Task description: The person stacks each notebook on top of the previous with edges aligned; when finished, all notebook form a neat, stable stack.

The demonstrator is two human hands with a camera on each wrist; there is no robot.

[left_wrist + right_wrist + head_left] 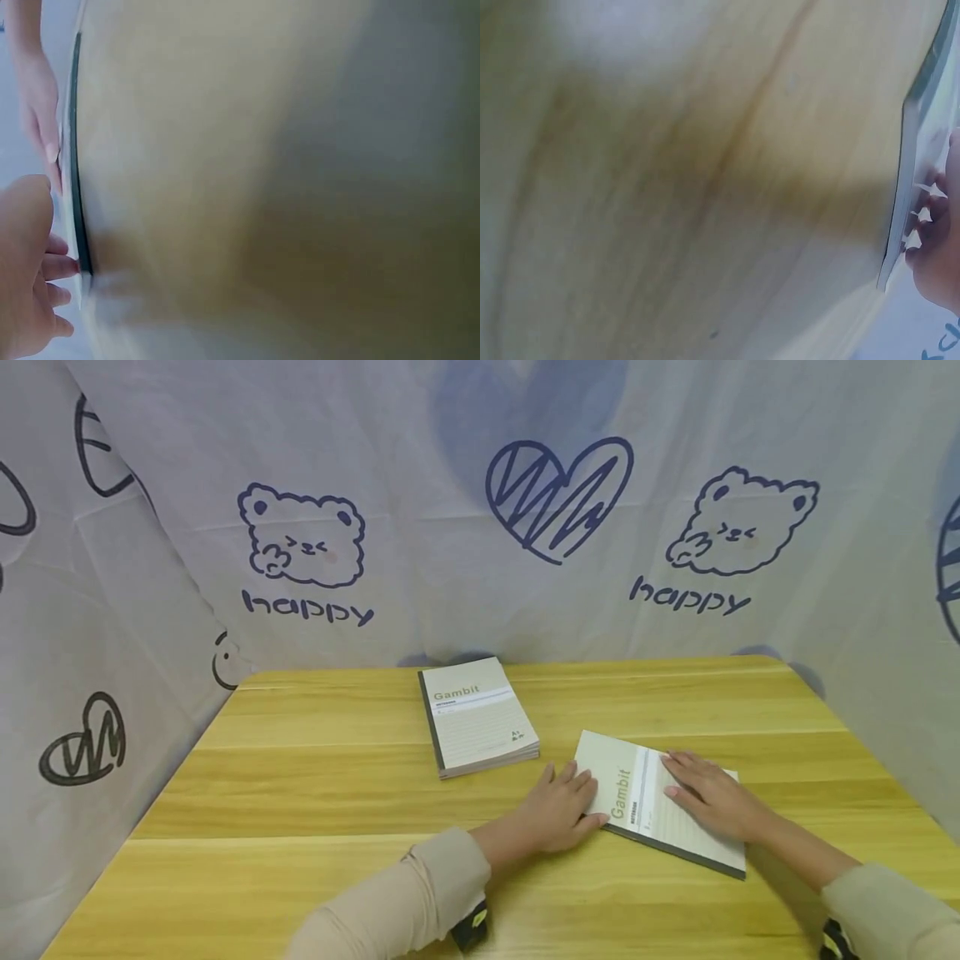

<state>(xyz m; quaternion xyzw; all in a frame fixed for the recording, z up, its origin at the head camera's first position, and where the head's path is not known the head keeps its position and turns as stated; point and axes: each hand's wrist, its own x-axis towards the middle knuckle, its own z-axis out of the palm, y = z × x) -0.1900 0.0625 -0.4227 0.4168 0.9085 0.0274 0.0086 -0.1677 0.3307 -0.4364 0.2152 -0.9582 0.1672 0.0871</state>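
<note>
A cream Gambit notebook (652,817) with a dark spine lies turned sideways on the table, its spine toward me. At its left end my left hand (557,810) touches the edge, fingers loosely spread and thumb by the near corner. My right hand (716,802) rests on the right part of the cover with its fingers extended. The left wrist view shows the notebook's dark spine (78,172) edge-on, between both hands. In the right wrist view, the notebook's edge (897,202) runs alongside the fingers of my right hand (939,247).
Further back, left of that notebook, several similar notebooks (480,718) lie stacked, spines to the left. Both piles stand on a wood-grain table (300,810). White cloth (435,585) with printed bears and hearts hangs behind the table and at its sides.
</note>
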